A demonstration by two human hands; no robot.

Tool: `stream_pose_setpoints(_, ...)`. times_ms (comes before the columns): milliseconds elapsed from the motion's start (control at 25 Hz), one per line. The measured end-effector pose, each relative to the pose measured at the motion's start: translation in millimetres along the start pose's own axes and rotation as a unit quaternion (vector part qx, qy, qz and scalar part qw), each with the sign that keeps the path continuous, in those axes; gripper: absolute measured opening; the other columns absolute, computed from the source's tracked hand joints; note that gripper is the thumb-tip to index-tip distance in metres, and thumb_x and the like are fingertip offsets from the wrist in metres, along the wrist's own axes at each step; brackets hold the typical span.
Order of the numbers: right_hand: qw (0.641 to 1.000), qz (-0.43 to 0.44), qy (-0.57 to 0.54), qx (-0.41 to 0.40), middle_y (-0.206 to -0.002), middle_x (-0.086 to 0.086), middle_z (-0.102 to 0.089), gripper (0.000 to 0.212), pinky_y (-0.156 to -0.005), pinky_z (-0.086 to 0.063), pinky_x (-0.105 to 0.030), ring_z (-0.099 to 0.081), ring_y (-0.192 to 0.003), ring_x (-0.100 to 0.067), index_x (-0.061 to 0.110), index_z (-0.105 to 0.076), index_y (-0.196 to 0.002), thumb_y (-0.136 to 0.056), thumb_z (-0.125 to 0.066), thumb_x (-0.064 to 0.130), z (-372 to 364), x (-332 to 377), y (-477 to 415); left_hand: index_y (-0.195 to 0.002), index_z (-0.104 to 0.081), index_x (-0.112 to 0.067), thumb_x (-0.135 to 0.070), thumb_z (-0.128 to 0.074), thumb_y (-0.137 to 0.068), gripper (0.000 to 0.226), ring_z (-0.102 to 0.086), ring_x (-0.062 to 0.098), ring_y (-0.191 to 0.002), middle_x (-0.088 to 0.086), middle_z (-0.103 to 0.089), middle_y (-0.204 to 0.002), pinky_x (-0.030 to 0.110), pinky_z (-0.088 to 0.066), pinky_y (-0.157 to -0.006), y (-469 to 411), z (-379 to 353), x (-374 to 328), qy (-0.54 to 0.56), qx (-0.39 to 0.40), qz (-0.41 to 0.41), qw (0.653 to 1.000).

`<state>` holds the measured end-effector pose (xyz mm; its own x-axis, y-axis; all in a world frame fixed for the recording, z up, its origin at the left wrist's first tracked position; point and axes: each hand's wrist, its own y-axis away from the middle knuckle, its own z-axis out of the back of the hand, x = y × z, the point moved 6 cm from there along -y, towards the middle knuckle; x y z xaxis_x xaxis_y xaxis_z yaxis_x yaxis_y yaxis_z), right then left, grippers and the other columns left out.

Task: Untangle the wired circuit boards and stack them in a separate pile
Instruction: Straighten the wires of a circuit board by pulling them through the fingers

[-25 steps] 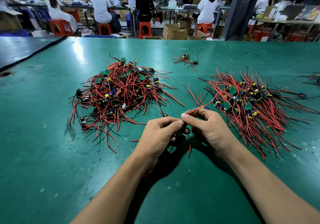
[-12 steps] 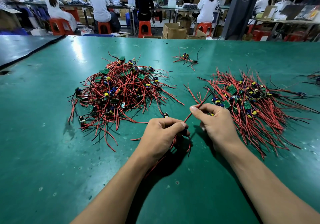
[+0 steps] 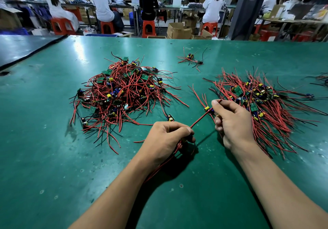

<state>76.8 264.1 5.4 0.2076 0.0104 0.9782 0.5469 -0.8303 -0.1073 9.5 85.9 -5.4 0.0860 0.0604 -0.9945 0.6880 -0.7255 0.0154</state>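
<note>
A tangled heap of wired circuit boards [image 3: 124, 94] with red and black leads lies on the green table [image 3: 44, 140] at centre left. A second, flatter pile of boards [image 3: 262, 104] spreads at the right. My left hand [image 3: 166, 138] grips a small board with its wires trailing under my wrist. My right hand [image 3: 232, 120] pinches a red wire [image 3: 198, 120] that runs taut between both hands, right beside the right pile. A small yellow part [image 3: 206, 108] sits by my right thumb.
A small loose cluster of boards [image 3: 190, 59] lies farther back on the table, and a few more wires [image 3: 322, 79] show at the right edge. A dark table [image 3: 21, 47] adjoins at the left. Seated workers, red stools and cardboard boxes fill the background.
My right hand has drawn away from the left, up and to the right, pulling the red wire taut. My left hand has stayed nearly still.
</note>
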Motion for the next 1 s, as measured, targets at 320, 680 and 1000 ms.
stream_pose_setpoints(320, 0.880, -0.294, -0.360, 0.100, -0.050, 0.005, -0.039, 0.028, -0.030, -0.019, -0.012, -0.027, -0.030, -0.002, 0.007, -0.065, -0.061, -0.085, -0.059, 0.020, -17.2, -2.5, 13.9, -0.080, -0.073, 0.001, -0.008, -0.064, -0.089, 0.015, -0.065, 0.018, -0.060, 0.016, -0.073, -0.078, 0.022, -0.052, -0.058, 1.3, 1.0, -0.7, -0.018, 0.006, -0.015, 1.000)
stream_pose_setpoints(680, 0.961, -0.146, -0.006, 0.234, -0.058, 0.006, -0.050, 0.037, -0.036, -0.027, -0.015, -0.038, -0.042, -0.003, 0.002, -0.071, -0.103, -0.081, -0.072, 0.032, -37.9, -12.2, 34.6, -0.081, -0.074, -0.008, -0.015, -0.062, -0.093, 0.019, -0.058, 0.020, -0.064, 0.011, -0.074, -0.079, 0.028, -0.044, -0.061, -0.9, 4.1, 2.0, -0.022, -0.023, 0.001, 0.999)
stream_pose_setpoints(1000, 0.963, -0.113, 0.041, 0.240, -0.055, 0.001, -0.061, 0.018, -0.044, -0.043, -0.019, -0.053, -0.044, -0.010, 0.005, -0.074, -0.085, -0.091, -0.071, 0.021, -40.7, -16.7, 40.7, -0.084, -0.074, -0.004, -0.008, -0.062, -0.091, 0.015, -0.056, 0.007, -0.050, 0.011, -0.074, -0.075, 0.015, -0.043, -0.051, -3.1, 5.8, -0.3, -0.055, -0.026, -0.008, 0.998)
